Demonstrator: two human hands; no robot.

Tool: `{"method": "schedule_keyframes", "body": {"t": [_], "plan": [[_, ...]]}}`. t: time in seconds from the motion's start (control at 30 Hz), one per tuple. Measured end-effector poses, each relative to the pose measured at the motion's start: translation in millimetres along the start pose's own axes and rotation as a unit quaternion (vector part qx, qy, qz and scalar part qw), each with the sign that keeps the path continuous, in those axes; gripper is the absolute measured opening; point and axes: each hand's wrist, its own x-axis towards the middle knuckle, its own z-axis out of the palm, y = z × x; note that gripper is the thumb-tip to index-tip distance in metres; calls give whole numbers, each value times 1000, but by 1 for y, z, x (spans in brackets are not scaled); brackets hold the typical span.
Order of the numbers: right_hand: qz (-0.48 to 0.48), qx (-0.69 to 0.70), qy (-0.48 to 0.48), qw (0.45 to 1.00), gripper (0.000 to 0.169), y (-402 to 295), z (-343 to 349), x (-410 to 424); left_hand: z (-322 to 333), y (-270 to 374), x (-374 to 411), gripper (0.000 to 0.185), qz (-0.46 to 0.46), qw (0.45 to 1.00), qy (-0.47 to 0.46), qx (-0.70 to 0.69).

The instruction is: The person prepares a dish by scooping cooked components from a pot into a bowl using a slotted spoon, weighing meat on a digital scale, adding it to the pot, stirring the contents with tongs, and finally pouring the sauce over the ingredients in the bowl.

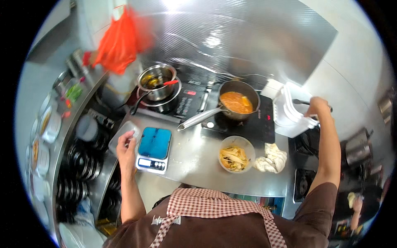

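At the counter's left side, my left hand grips a clear plastic container by its near edge. Just right of that hand sits a kitchen scale with a blue top and a lit display. My right hand is stretched out to the right, its fingers around a dark-handled utensil. The utensil lies across the opening of a tall white plastic tub; the tub's contents are hidden. Between my arms, a round plastic tub of pale cut vegetables stands beside a crumpled white cloth.
A saucepan of orange-red soup sits on the right induction cooker, handle toward me. On the left cooker stands a steel pot with a red-tipped utensil. An orange plastic bag hangs behind. Far right, another person's hand shows.
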Motion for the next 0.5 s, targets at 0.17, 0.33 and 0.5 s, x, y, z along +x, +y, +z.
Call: {"method": "schedule_keyframes", "body": {"t": [0.17, 0.33, 0.5], "plan": [[-82, 27, 150, 985, 40, -18, -2, -17, -18, -10, 16, 24, -54, 998, 7, 23], [-193, 262, 313, 892, 22, -72, -2, -117, -50, -37, 72, 30, -81, 996, 20, -9], [-448, 513, 12, 732, 38, -222, 51, -209, -40, -96, 177, 45, -139, 987, -63, -50]]}}
